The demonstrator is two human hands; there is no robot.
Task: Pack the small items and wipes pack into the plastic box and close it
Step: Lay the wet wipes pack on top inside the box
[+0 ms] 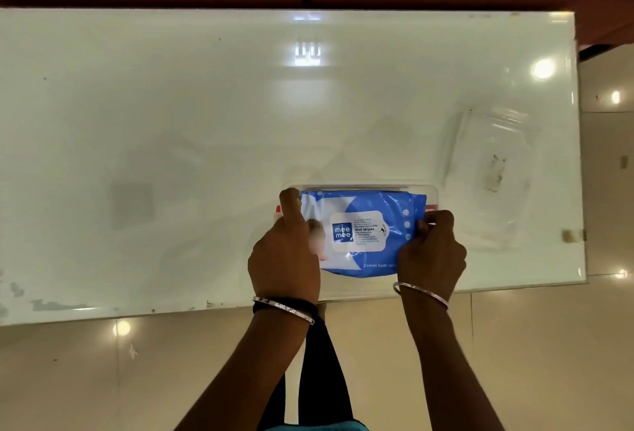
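Blue wipes lie longways left-to-right in the clear box at the table's near edge, left hand and right hand pinching one end each.

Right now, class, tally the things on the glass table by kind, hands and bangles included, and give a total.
Blue wipes pack: 1
Clear plastic box: 1
Clear plastic lid or bag: 1
Hands, left hand and right hand: 2
Bangles: 2
Total: 7
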